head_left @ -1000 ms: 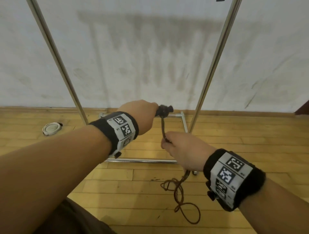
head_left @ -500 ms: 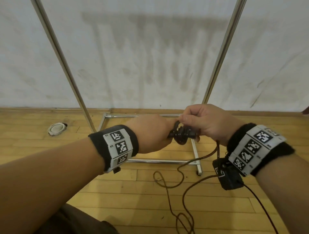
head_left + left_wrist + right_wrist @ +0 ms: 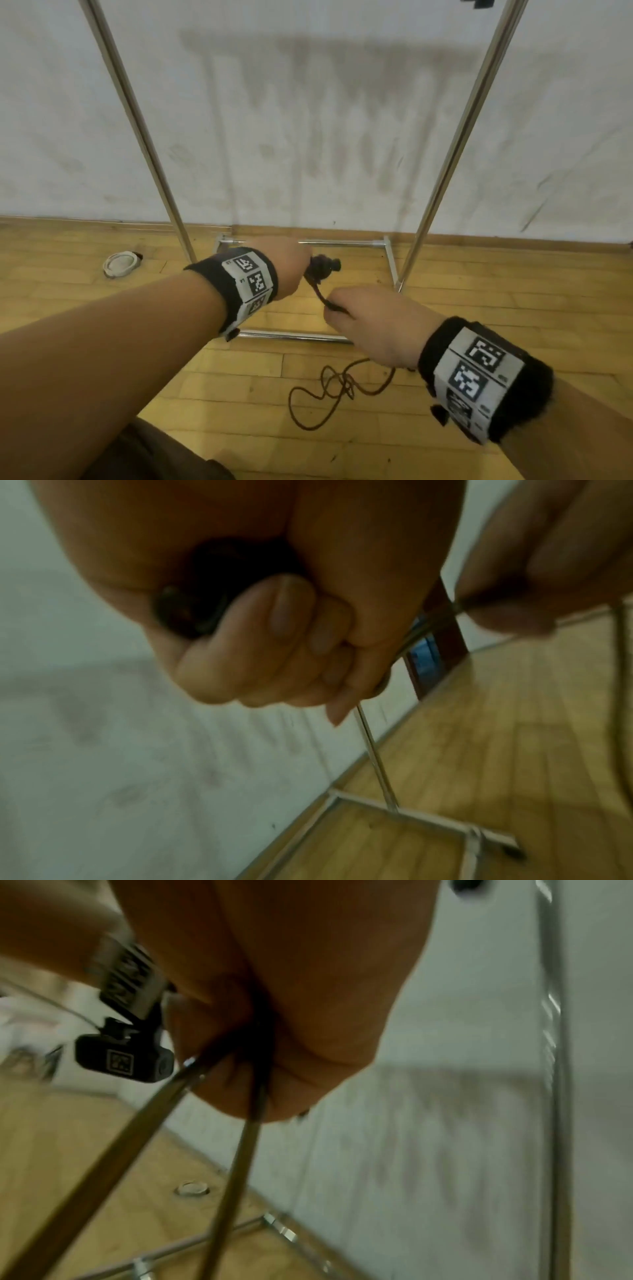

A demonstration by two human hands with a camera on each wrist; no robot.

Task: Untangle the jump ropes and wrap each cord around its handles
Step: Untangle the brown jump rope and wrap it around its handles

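My left hand [image 3: 291, 265] grips the dark jump rope handles [image 3: 323, 266], which carry several turns of brown cord; their tip sticks out to the right of my fist. In the left wrist view my fingers [image 3: 274, 631] curl round the black handle end [image 3: 185, 612]. A short stretch of cord [image 3: 318, 291] runs down from the handles to my right hand [image 3: 370, 325], which pinches it just below and to the right. The loose cord [image 3: 329, 390] hangs from that hand and lies in tangled loops on the floor. In the right wrist view the cord [image 3: 236, 1177] leaves my closed hand [image 3: 284, 1031].
A chrome clothes rack stands in front of me, with its uprights [image 3: 455, 144] and floor base [image 3: 294, 337] against the white wall. A white roll of tape [image 3: 120, 263] lies on the wooden floor at the left. My dark trouser leg [image 3: 147, 455] shows at the bottom.
My right hand has come down from the handles to a spot below and right of them, drawing the cord taut. The left hand still holds the handles.
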